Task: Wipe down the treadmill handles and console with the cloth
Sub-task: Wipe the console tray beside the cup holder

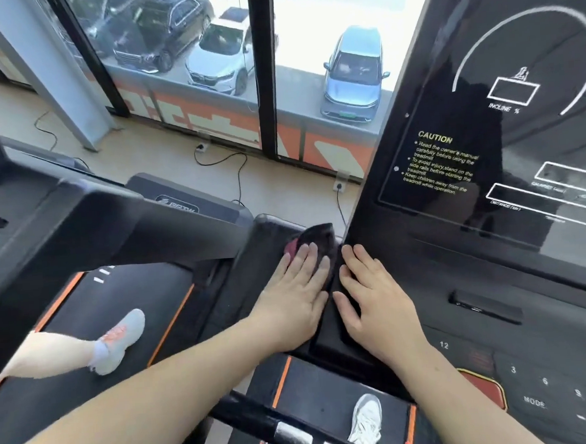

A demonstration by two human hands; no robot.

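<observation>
Dark cloth [315, 241] lies on the black handle [273, 254], left of the console [453, 177]. Our flat left hand [295, 290] presses it down. Our right hand [375, 302] rests open, holding nothing.

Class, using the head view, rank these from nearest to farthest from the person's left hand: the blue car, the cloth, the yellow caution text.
1. cloth, under the left hand
2. caution text, on the console, upper right
3. blue car, outside the window
</observation>
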